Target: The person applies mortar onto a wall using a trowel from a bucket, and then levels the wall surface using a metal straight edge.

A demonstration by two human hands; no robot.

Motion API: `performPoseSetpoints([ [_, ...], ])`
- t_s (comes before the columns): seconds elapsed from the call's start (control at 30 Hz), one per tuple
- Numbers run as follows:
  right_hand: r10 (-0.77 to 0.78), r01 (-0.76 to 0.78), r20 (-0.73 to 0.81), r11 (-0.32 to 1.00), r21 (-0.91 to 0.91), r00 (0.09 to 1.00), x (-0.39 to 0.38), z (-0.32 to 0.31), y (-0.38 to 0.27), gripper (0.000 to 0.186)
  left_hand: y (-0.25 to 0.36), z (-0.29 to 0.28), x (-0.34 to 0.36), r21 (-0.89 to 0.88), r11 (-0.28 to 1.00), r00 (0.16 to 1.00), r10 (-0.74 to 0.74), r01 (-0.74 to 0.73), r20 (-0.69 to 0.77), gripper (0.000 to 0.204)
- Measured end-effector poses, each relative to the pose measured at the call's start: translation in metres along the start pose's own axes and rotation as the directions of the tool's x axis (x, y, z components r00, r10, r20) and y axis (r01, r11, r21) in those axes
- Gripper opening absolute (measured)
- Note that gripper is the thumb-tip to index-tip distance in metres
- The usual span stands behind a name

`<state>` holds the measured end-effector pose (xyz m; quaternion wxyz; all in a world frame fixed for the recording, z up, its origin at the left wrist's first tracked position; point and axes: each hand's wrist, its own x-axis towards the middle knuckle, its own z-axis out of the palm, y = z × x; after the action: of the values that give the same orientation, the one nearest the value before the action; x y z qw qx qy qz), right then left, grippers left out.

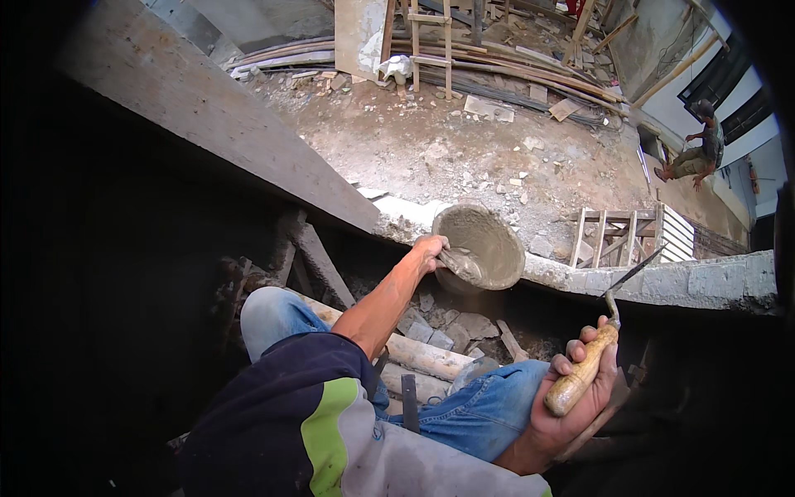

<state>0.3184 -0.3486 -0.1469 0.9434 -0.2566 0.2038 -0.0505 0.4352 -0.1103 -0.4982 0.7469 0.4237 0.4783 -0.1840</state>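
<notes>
My left hand [431,252] is closed at the left rim of a round bucket [519,263] coated in grey mortar. Beside its fingers, inside the bucket, shows a paler wet lump [464,265]; whether it is mortar or a coated tool I cannot tell. Wet mortar [497,248] covers the bucket's inside. On the right, my right hand [584,381] wraps round the wooden handle of a trowel [586,369]. The trowel's thin blade is seen nearly edge-on, pointing up and away, apart from the bucket.
A concrete ledge [687,280] runs behind the bucket, and a slanting beam [215,108] crosses the upper left. Below lie wooden poles [426,356] and broken rubble [472,327]. Beyond are a wooden frame [613,236], long bars [530,70] and a person [704,149] at far right.
</notes>
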Motion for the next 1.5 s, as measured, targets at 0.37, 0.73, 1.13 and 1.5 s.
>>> performPoseSetpoints([
  [0.37, 0.042, -0.043, 0.019, 0.998, 0.053, 0.999, 0.006, 0.012, 0.005, 0.038, 0.072, 0.051, -0.072, -0.587, 0.544, 0.746, 0.645, -0.599, -0.163, 0.069],
  [0.73, 0.028, -0.028, 0.007, 0.999, -0.036, 1.000, -0.003, -0.006, 0.008, 0.032, 0.138, 0.105, -0.122, -0.210, 0.727, 0.702, 0.687, -0.654, 0.189, 0.025],
  [1.13, -0.014, 0.014, 0.003, 0.999, -0.030, 1.000, -0.015, -0.007, 0.004, 0.027, 0.195, -0.052, -0.079, 0.675, -0.536, 0.670, 0.248, -0.507, 0.700, 0.030],
  [1.5, -0.274, 0.288, 0.090, 0.921, -0.261, 0.958, -0.021, -0.030, -0.029, 0.039, 0.224, -0.043, -0.089, 0.673, -0.143, 0.611, 0.317, -0.726, 0.726, 0.049],
])
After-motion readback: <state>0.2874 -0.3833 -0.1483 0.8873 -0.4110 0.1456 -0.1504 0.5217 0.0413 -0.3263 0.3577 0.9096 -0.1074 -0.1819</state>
